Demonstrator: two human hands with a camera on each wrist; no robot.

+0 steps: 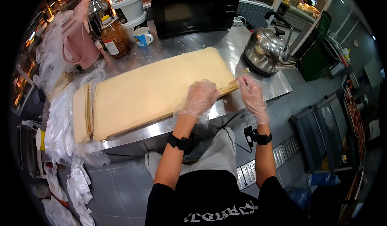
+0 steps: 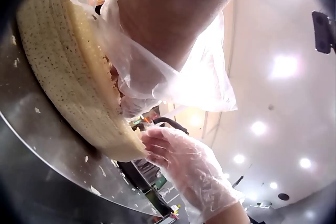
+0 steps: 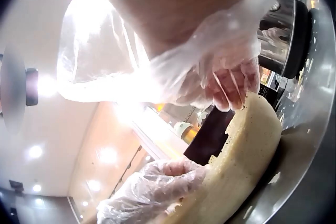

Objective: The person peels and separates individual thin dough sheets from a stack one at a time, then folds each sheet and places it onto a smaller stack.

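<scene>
A long stack of pale yellow tofu sheets [image 1: 157,89] lies on the metal table, its layers showing along the side. Both hands wear clear plastic gloves and work at its near right corner. My left hand [image 1: 201,96] has its fingers curled at the near long edge and pinches the sheet edge. At the corner itself, my right hand [image 1: 252,93] pinches the end of the sheets between thumb and fingers. A ragged, torn edge [image 3: 227,139] shows between the two hands in the right wrist view. The left fingertips are partly hidden in the left wrist view.
A narrower folded stack [image 1: 82,115] stands against the left end. Behind are a black microwave [image 1: 193,14], a blue cup [image 1: 142,37], a brown bottle [image 1: 114,38] and a pink jug [image 1: 78,44]. A steel kettle [image 1: 268,48] stands at right. Crumbs dot the metal table [image 2: 58,134].
</scene>
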